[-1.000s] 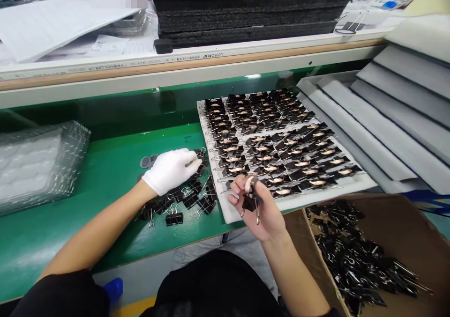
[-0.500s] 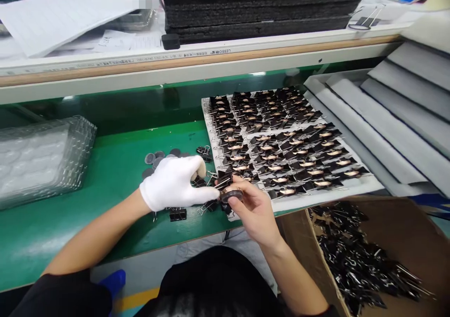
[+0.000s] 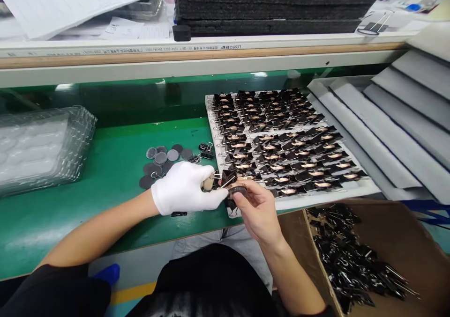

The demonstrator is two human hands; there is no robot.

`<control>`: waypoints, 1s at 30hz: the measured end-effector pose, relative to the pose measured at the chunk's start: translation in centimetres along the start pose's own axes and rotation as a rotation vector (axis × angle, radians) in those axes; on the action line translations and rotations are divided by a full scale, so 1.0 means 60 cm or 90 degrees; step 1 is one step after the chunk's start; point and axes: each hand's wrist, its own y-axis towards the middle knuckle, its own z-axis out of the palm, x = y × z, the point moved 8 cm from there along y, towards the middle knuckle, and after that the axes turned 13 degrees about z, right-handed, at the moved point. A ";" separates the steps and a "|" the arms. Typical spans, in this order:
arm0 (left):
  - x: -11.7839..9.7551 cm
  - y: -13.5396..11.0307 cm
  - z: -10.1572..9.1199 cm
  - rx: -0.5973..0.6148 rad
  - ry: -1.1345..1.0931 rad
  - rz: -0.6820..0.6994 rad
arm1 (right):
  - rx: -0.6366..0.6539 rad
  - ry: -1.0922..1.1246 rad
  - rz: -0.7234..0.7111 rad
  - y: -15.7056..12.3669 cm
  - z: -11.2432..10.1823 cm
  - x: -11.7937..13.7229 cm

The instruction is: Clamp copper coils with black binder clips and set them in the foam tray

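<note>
My left hand (image 3: 188, 188), in a white glove with a beige-looking fingertip, is closed on a black binder clip (image 3: 228, 178) by its wire handles. Bare, my right hand (image 3: 258, 202) pinches a dark round disc (image 3: 238, 191) between thumb and fingers, right against the clip. Whether the clip's jaws are around the disc is hidden by my fingers. Both hands are over the near left corner of a white board (image 3: 274, 209), where rows of binder clips (image 3: 286, 167) lie, clamped on round pieces. Loose grey discs (image 3: 161, 158) and a few clips (image 3: 206, 151) lie beyond my left hand.
Stacked clear plastic trays (image 3: 38, 148) stand at the left on the green table (image 3: 116, 143). Grey padded sheets (image 3: 376, 129) lean at the right. Below, a cardboard box (image 3: 397, 242) holds many binder clips. Black foam slabs (image 3: 281, 8) sit on the back shelf.
The view has shifted slightly. My left hand has moved a little right, toward the clip, and more of the loose discs show. My right hand still holds its disc.
</note>
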 end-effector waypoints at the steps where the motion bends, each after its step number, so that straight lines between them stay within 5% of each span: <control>1: 0.004 -0.001 0.002 0.004 -0.026 -0.024 | -0.001 -0.008 -0.006 0.000 0.000 0.005; 8: 0.014 -0.006 0.028 0.096 -0.206 -0.047 | 0.030 -0.144 -0.028 -0.006 0.000 0.052; 12: 0.010 -0.007 0.031 0.075 -0.268 -0.013 | 0.087 -0.180 -0.024 -0.004 -0.016 0.080; 19: -0.012 -0.009 0.042 0.061 -0.208 0.066 | 0.154 -0.457 -0.021 0.035 -0.060 0.127; 25: -0.031 -0.011 0.049 0.093 -0.160 0.133 | 0.304 -0.543 -0.058 0.039 -0.036 0.141; 30: -0.038 -0.011 0.040 0.118 -0.126 0.159 | 0.347 -0.582 -0.134 0.029 -0.020 0.139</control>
